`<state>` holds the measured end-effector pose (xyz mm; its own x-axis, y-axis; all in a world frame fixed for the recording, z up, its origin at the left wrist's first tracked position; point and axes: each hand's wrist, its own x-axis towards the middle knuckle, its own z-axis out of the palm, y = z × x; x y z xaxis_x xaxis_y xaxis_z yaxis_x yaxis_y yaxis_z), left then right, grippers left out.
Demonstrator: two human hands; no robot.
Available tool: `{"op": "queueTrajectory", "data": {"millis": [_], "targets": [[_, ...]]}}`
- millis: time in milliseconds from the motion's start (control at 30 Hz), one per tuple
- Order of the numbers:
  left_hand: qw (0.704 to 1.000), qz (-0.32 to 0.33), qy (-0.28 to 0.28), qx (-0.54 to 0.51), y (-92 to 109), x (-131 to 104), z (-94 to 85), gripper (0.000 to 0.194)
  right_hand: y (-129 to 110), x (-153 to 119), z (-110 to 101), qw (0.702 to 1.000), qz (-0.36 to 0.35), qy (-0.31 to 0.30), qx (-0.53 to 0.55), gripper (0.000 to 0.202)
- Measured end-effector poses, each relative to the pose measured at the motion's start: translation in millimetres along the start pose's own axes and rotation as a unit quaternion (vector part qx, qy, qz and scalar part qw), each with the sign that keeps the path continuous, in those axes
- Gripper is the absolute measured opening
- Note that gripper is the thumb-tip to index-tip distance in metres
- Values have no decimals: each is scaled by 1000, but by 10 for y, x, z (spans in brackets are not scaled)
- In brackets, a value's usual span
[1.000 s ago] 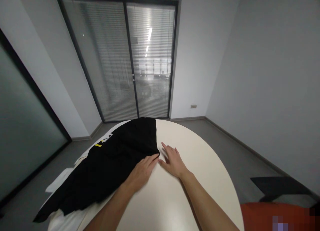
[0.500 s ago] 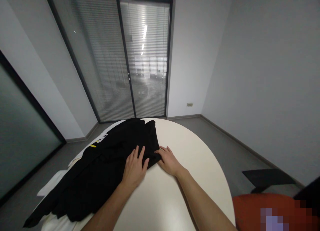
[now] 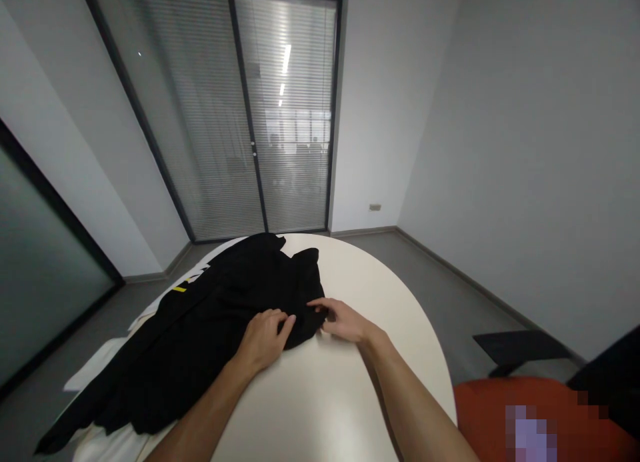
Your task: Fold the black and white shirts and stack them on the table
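Note:
A black long-sleeved top lies spread over the left part of the round table, with white and yellow marks near its far left edge. Its right end is bunched and uneven. My right hand pinches the edge of that end between thumb and fingers. On the near side of the top rests my left hand, its fingers curled into the black fabric and partly hidden behind the knuckles. White cloth shows from under the top at the lower left.
The pale round table fills the lower middle. An orange chair with a black armrest stands at the right. Behind the table are a glass partition with blinds and a grey wall.
My left hand's fingers have gone from spread flat to curled. My right hand has shifted slightly right with the top's edge, and that end sits farther right and looks more rumpled.

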<state>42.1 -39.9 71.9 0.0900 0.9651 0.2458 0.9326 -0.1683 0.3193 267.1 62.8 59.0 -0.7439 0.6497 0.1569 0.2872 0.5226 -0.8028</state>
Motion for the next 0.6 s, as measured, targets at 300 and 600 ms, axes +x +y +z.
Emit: {"op": "queueTrajectory", "data": {"millis": [300,600], "targets": [[990,122,-66,4,45,-105,-184,40,208,47,23,958,85,208,-177,65],[985,-9,155,71,137,-105,-100,40,198,115,108,956,95,188,-206,39]]}}
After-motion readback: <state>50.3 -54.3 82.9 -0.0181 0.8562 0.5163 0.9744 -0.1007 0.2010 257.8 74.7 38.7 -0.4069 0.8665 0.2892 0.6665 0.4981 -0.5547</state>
